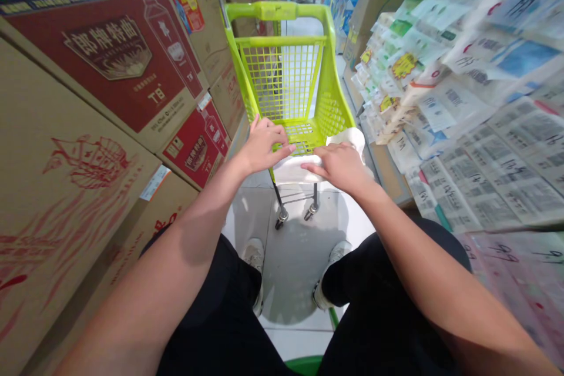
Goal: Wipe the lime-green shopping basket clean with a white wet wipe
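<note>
A piece of white cloth (291, 169) lies across the near end of a lime-green shopping trolley (277, 10). Its right part is bunched up behind my right hand (341, 165). That hand rests on the cloth, palm down, with the thumb stretched out to the left and apart from the fingers. Over the cloth's left end is my left hand (265, 145), its fingers spread and slightly bent, the thumb reaching to the cloth's upper edge. The trolley's lattice basket (282, 82) stands just beyond both hands.
Stacked cardboard cartons (127, 59) wall in the left side. On the right are shelves of plastic-wrapped packs (467, 111) with handwritten prices. Trolley casters (281, 220) stand on the tiled floor (293, 264) before my shoes (254, 255). A green seat edge (304, 364) shows beneath me.
</note>
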A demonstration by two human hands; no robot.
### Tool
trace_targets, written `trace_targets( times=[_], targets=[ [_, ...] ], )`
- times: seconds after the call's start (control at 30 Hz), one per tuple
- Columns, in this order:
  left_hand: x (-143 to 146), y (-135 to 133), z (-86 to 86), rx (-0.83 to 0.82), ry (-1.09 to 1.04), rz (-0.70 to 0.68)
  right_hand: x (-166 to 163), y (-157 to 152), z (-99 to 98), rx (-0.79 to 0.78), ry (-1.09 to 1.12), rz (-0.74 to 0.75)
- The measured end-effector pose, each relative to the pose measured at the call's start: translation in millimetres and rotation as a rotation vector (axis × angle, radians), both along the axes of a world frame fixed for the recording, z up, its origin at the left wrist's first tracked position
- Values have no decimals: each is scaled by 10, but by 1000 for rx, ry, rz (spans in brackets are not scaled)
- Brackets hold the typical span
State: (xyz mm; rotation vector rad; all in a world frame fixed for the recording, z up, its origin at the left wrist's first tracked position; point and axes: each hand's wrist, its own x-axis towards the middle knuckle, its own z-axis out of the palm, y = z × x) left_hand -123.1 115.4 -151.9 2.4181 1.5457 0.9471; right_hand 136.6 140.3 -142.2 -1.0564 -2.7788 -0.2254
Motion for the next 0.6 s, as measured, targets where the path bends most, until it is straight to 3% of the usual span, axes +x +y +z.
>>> trace_targets(
  times=[0.13, 0.27, 0.33, 0.4, 0.47, 0.6],
  targets=[
    [-35, -10, 3, -21, -20, 7, -216, -139, -35, -32, 74, 37],
    [-241, 60, -54, 9, -39, 0, -160, -81, 46, -69, 50, 36],
    [-371, 119, -144, 66, -79, 37, -72, -14, 93, -90, 33, 21],
    [-477, 193, -269, 113, -156, 167, 12, 47, 115, -108, 30, 24],
    [-531, 284, -404, 54, -254, 278, 64, 80, 107, -107, 30, 32],
    [-473, 449, -590, -86, -356, 219, 16, 26, 40, -33, 18, -2]
  ],
)
